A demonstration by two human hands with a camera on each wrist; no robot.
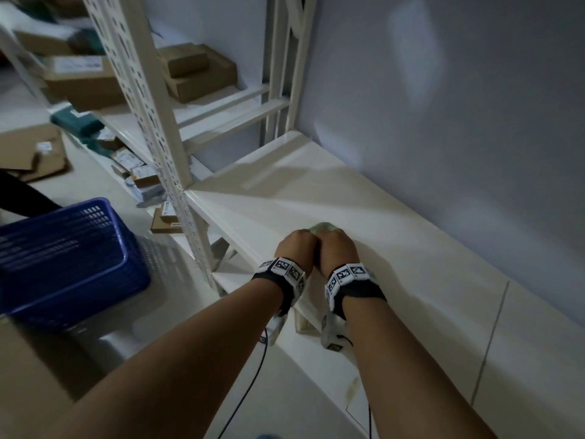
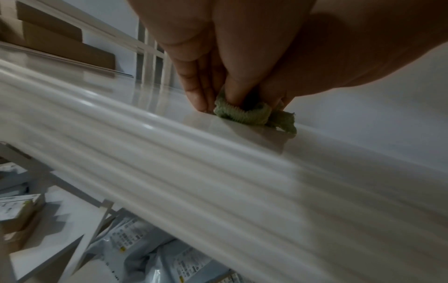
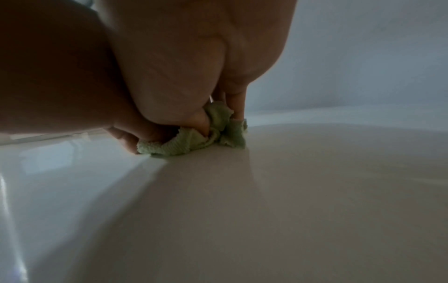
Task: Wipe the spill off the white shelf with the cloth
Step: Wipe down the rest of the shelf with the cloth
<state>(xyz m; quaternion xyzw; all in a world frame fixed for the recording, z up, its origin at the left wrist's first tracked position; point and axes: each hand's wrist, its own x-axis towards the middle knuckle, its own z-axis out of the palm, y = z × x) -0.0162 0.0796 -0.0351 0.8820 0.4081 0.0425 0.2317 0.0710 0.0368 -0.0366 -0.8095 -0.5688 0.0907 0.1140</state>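
A small bunched green cloth lies on the white shelf, mostly hidden under both hands in the head view. My left hand and right hand sit side by side, knuckles up, pressing down on it. In the left wrist view the cloth is crumpled against the shelf under curled fingers. In the right wrist view my thumb and fingers dig into the cloth on the shelf. No spill is visible on the glossy surface.
A grey wall runs along the shelf's far side. A perforated white upright stands at the shelf's left end, with cardboard boxes on shelves behind it. A blue plastic basket sits on the floor to the left, parcels below.
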